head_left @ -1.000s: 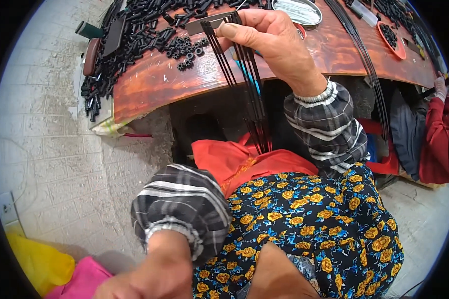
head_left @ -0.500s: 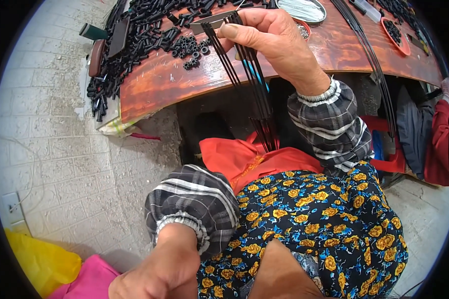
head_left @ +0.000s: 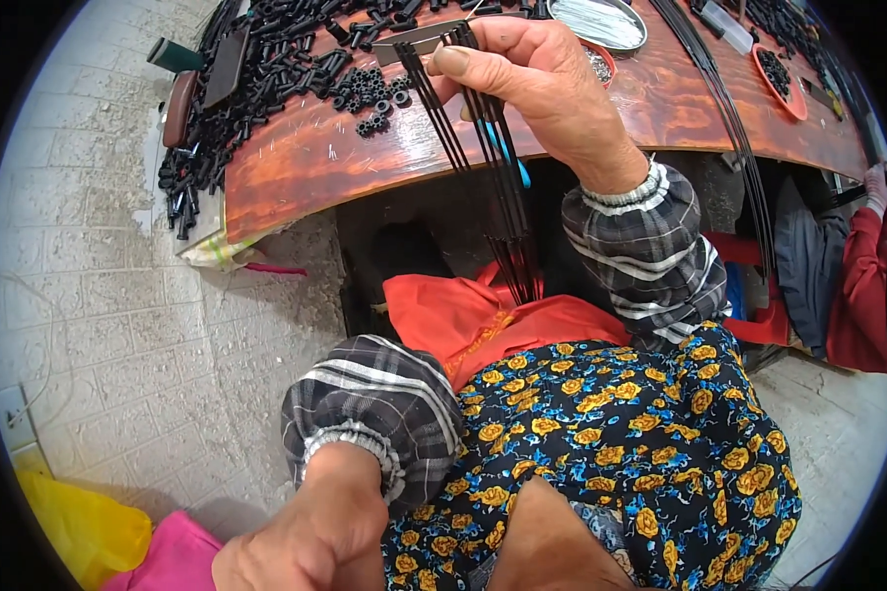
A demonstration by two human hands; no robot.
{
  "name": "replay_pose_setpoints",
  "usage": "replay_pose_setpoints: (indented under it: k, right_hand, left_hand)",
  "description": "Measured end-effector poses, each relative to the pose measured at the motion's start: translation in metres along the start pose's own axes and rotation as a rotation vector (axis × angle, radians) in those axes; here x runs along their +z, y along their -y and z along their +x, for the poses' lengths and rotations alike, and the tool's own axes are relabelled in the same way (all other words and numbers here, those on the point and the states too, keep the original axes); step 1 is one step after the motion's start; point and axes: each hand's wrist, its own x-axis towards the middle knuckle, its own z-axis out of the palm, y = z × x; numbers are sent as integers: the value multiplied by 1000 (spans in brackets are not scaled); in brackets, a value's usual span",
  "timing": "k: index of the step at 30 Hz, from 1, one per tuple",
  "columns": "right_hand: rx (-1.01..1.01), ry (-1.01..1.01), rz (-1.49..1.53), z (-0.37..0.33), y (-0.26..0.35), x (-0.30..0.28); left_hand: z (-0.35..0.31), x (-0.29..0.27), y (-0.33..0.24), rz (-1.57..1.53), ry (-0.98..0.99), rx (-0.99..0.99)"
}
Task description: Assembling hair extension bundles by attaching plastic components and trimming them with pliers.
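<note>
My right hand [head_left: 532, 74] is raised over the table's front edge, thumb and fingers pinched round the upper ends of a bundle of thin black umbrella ribs [head_left: 503, 182]. The ribs hang down in separate strands, their lower ends reaching the red cloth [head_left: 443, 310] on my lap. A few strands fan out to the left of the thumb. Behind their tops is a dark flat strip [head_left: 419, 41]. Low in the picture, my left hand [head_left: 310, 542] is held close and looks curled; the lower edge cuts off its fingertips, so whatever they hold is hidden.
Black tubular parts [head_left: 296, 84] and notched rings [head_left: 373, 94] are heaped on the red-brown table [head_left: 286, 197]. Farther right are a dish of pale thin pieces [head_left: 601, 22], long black rods [head_left: 724, 98] and a red tray [head_left: 784, 84]. Another person's red sleeve [head_left: 857, 281] shows at right.
The view has shifted slightly, so the table and floor sit a little farther left. Both hands keep their poses, the right one still pinching the ribs.
</note>
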Motion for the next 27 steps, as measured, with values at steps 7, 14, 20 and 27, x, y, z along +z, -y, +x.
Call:
replay_pose_setpoints:
  k: [7, 14, 20, 27]
  right_hand:
    - [-214, 56, -313, 1, -9, -8]
    - [-155, 66, -185, -6, -4, -4]
    - [-182, 36, -191, -13, 0, -5]
    - [-166, 28, -153, -14, 2, 3]
  left_hand:
    - [-43, -37, -7, -372, -47, -711]
    - [-45, 32, 22, -798, -87, -807]
    - [-42, 41, 21, -780, -24, -831]
    - [-35, 38, 15, -774, 107, -929]
